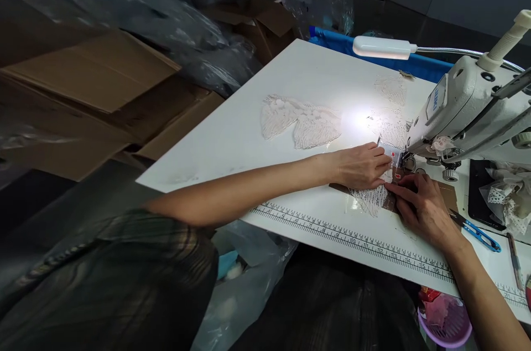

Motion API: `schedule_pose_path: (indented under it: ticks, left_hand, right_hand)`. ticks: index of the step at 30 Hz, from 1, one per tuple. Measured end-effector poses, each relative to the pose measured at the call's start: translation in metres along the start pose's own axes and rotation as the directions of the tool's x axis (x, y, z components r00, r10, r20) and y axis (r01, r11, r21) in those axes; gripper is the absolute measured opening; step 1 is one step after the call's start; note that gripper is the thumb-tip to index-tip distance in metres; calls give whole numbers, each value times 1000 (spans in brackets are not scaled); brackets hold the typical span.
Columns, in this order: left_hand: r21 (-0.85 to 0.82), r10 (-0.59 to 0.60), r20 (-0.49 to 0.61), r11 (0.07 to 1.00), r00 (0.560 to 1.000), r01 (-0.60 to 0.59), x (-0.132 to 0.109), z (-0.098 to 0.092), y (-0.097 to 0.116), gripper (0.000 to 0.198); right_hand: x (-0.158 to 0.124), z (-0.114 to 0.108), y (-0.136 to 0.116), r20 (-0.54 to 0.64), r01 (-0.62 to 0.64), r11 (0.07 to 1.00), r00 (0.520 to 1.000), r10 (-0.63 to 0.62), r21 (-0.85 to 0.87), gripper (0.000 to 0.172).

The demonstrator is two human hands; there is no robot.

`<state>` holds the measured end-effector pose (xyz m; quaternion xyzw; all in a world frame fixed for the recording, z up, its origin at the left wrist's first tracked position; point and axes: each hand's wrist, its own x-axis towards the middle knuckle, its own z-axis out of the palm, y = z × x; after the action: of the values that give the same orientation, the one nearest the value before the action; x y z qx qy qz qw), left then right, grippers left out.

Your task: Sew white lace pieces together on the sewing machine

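Under the needle area of a white sewing machine [464,113] lies a piece of white lace [369,199]. My left hand [363,165] rests on its left side, fingers bent and closed on the lace close to the presser foot. From the right, my right hand [423,204] pinches the lace's edge with thumb and forefinger, and its fingertips nearly meet the left hand's. A brown flat piece [446,193] lies beneath the work. Behind the needle, more lace [392,127] spreads over the table. The fingers partly cover the lace.
Two joined lace pieces [301,121] lie left on the white table [232,157], with a printed ruler [352,240] along its front edge. Blue thread snips [481,236], a pen-like tool [514,262] and lace scraps [512,196] are at right. A lamp [381,47] overhangs; cardboard boxes [91,74] stand left.
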<state>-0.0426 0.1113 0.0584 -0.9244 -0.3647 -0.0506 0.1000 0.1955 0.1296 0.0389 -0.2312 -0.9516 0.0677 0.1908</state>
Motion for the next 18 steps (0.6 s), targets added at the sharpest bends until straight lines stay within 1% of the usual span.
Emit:
schedule_pose_path:
  ticks: [2, 4, 8, 12, 18]
  left_hand:
    - [2, -23, -8, 1000, 1000, 23, -3, 2, 1, 32]
    - [14, -43, -40, 999, 998, 44, -4, 4, 3, 34]
    - [21, -68, -64, 997, 996, 70, 5, 7, 5, 37]
    - [-10, -72, -59, 997, 996, 71, 12, 7, 3, 38]
    - [-96, -92, -78, 992, 993, 85, 6, 6, 2, 39]
  right_hand:
    - [0, 1, 0, -9, 3, 1000, 1000, -3, -6, 38]
    - [-1, 1, 0, -24, 8, 1000, 1000, -9, -15, 38]
    - [-2, 0, 4, -59, 13, 1000, 998, -15, -23, 36]
    - [-2, -2, 7, -62, 2, 1000, 998, -3, -20, 35]
    - [-1, -7, 4, -61, 20, 1000, 998, -20, -1, 33]
